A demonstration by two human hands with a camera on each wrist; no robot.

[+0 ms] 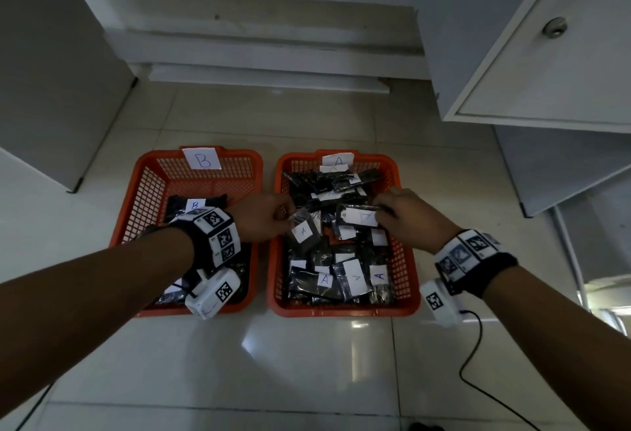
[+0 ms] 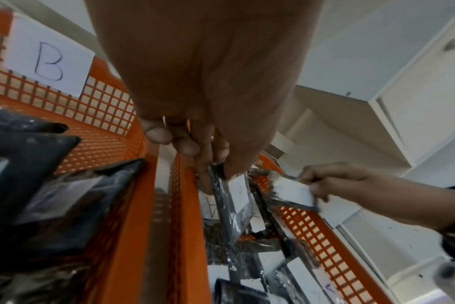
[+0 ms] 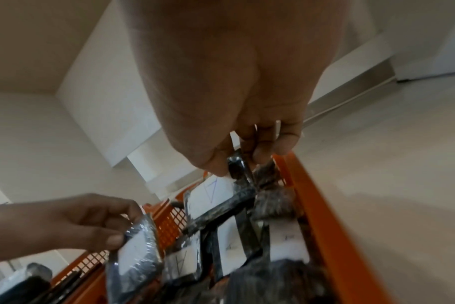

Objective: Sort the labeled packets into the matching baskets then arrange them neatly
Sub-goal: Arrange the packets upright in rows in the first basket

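Two orange baskets side by side on the tiled floor: basket B point(image 1: 155, 174) on the left, basket A point(image 1: 406, 259) on the right, each tagged with a paper letter on its far wall. Left hand point(image 1: 263, 218) reached across to basket A, pinching a dark packet point(image 1: 304, 236) with an A label by its top edge, lifted above the pile. Right hand point(image 1: 413, 215) over the same basket, fingers and thumb gripping another labeled packet point(image 1: 358, 215) held flat. Many more A packets point(image 1: 351, 277) heaped loosely in basket A; a few dark B packets point(image 1: 194, 207) in basket B.
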